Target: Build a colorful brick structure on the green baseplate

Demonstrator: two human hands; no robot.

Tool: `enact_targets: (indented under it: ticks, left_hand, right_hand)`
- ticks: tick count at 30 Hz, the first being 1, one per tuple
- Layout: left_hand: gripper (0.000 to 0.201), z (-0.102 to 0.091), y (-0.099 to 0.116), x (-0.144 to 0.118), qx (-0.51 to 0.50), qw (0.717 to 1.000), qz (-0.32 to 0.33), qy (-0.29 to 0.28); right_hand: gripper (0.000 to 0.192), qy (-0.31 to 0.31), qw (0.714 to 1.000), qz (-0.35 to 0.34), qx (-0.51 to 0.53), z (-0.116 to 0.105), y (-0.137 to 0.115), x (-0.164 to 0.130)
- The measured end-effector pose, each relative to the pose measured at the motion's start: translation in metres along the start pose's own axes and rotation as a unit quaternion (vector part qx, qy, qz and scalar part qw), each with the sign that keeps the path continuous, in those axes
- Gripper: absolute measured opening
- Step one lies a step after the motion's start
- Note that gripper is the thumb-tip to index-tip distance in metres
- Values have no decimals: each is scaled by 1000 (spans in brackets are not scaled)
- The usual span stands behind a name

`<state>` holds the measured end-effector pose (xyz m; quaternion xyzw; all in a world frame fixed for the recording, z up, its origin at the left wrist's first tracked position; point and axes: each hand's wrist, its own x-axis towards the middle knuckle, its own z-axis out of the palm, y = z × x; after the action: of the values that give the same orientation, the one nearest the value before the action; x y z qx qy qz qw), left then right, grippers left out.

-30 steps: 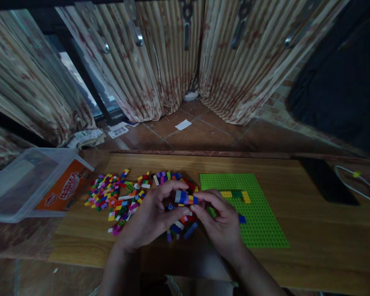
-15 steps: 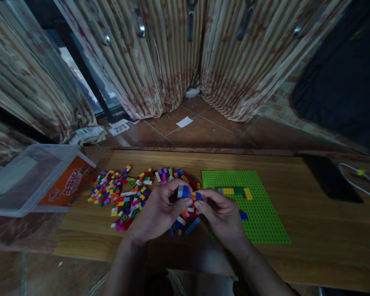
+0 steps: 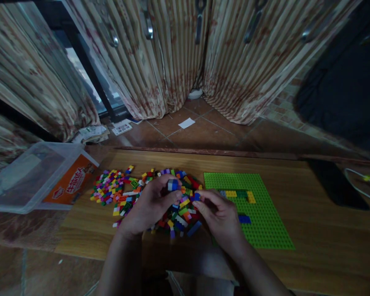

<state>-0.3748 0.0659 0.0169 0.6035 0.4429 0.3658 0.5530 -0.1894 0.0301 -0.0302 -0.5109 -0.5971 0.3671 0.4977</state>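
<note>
Over the loose brick pile (image 3: 181,220), my left hand (image 3: 152,205) grips a small blue and pale grey brick stack (image 3: 172,185) between thumb and fingers. A small blue brick (image 3: 197,197) is pinched in the fingertips of my right hand (image 3: 220,216), a short gap to the right of the stack. Beside that hand lies a green baseplate (image 3: 268,224). Fixed on it is a row of grey, yellow and green bricks (image 3: 239,194), with a separate blue brick (image 3: 244,219) nearer to me, partly behind my right hand.
More loose bricks (image 3: 107,187) lie in a heap at the left of the wooden table (image 3: 314,246). A clear plastic box (image 3: 27,176) with an orange label stands at the far left. A black flat object (image 3: 337,183) and white cable (image 3: 360,185) are at the right.
My hands have moved apart, and the bricks that were together between them are now separated, some in each hand. The whole view has shifted slightly.
</note>
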Motion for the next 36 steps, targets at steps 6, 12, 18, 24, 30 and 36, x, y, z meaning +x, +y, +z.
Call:
enact_targets:
  ticks: [6,12,18,24,30,36]
  left_hand:
    - [16,-7,-4,-2,46,999,-4,-25]
    - [17,-4,-4,0,52,998,1,-20]
    - [13,2,5,1,36,998,-1,-53]
    - [4,9,11,1,66,995,16,-69]
    - [4,15,7,0,-5,996,18,-83]
    - [12,14,8,2,-84,992,7,-89]
  right_hand:
    - [19,-40,987,-47,-151,11,2,6]
    - [20,-82,984,-52,-149,14,0,9]
    - [28,-18,997,55,45,9,-5,5]
    - [19,4,982,109,153,9,-15,8]
    - [12,-7,976,108,187,2,-20,9]
    - [19,-2,967,127,222,2,-18,13]
